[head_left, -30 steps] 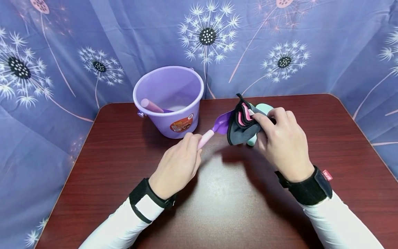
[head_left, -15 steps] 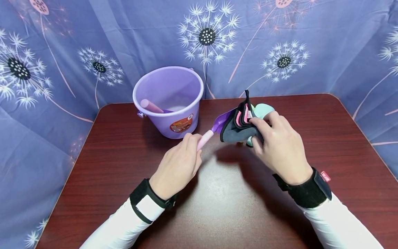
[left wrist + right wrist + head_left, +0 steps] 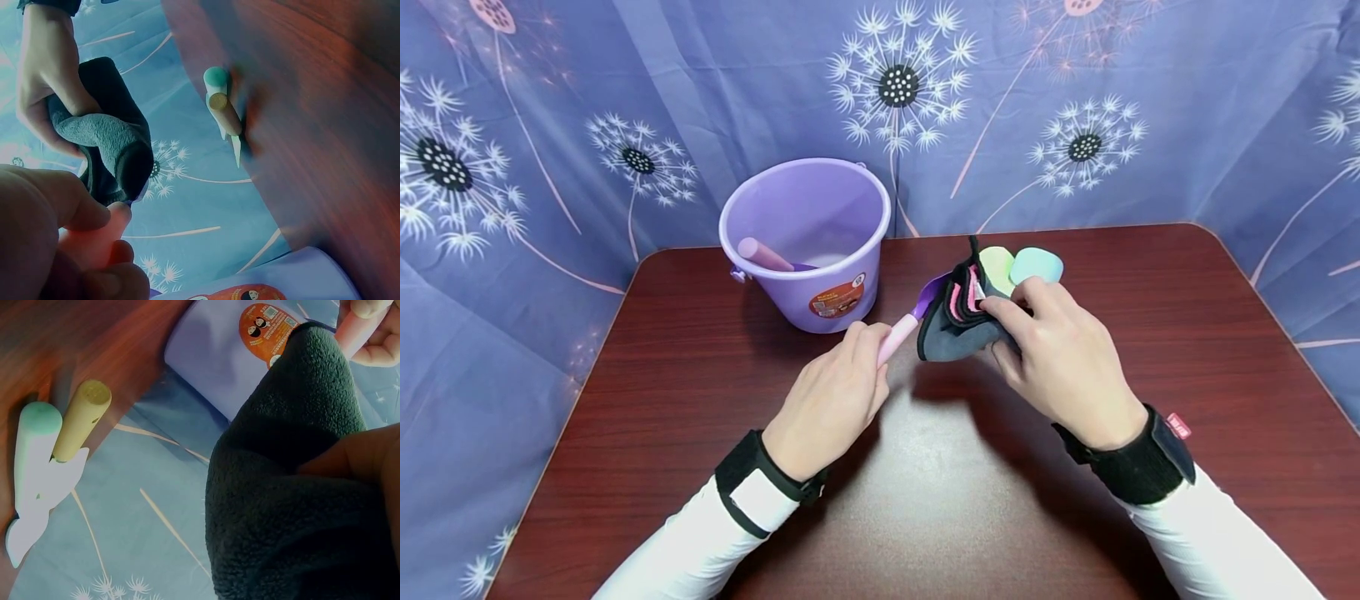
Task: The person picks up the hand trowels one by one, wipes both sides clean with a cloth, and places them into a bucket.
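My left hand (image 3: 827, 392) grips the pink handle of a toy shovel (image 3: 897, 337), whose purple blade points up and to the right. A dark grey cloth (image 3: 958, 340) with black edging and pink inner layers is bunched over most of that blade. My right hand (image 3: 1067, 367) pinches the cloth between thumb and fingers, above the table. In the right wrist view the cloth (image 3: 106, 134) fills much of the frame, and the blade's far end is hidden under it.
A purple bucket (image 3: 786, 302) stands at the back left, with another pink-handled shovel (image 3: 765, 254) inside. Behind the cloth lie a yellow-green shovel (image 3: 997, 265) and a teal one (image 3: 1036, 265), side by side. Dandelion-print fabric (image 3: 715, 92) hangs along the table's back edge.
My right hand and the cloth have shifted left along the blade, towards the shovel's handle. More of the yellow-green and teal shovels now shows. My left hand has stayed almost still.
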{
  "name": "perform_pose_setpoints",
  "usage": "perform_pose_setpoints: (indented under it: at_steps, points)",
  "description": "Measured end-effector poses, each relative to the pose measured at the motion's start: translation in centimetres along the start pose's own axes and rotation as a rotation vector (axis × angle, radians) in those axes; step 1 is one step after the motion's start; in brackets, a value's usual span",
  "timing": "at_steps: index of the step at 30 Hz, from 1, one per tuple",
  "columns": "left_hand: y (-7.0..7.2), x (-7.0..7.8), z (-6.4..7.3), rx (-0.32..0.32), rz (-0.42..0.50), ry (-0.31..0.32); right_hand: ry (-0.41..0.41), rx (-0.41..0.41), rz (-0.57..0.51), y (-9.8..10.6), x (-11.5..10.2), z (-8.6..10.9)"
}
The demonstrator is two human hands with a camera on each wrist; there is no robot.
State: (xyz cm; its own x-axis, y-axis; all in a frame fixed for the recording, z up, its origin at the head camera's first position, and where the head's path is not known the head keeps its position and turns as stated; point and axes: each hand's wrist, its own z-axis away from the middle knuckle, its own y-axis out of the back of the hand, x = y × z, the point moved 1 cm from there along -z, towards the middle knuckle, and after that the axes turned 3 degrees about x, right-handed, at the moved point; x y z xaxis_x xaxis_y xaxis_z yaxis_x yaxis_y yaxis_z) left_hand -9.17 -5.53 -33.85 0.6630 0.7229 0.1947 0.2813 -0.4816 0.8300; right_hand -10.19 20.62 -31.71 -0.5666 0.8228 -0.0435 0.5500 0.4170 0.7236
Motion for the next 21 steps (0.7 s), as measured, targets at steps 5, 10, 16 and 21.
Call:
perform_pose_setpoints:
  at_steps: [5,10,16,21]
  points:
    - [0.01,0.01,-0.03,-0.004,0.009,0.001,0.065,-0.015,-0.020,-0.09,-0.01,-0.15]
    - [0.04,0.07,-0.05,-0.007,0.009,-0.002,0.119,-0.018,-0.023,-0.02,-0.11,-0.40]
    - [0.05,0.11,-0.02,-0.009,0.000,-0.002,0.180,-0.001,-0.004,0.31,-0.55,-0.83]
    - [0.00,0.18,0.03,0.005,-0.008,-0.006,0.213,-0.017,0.000,0.44,-0.69,-0.84]
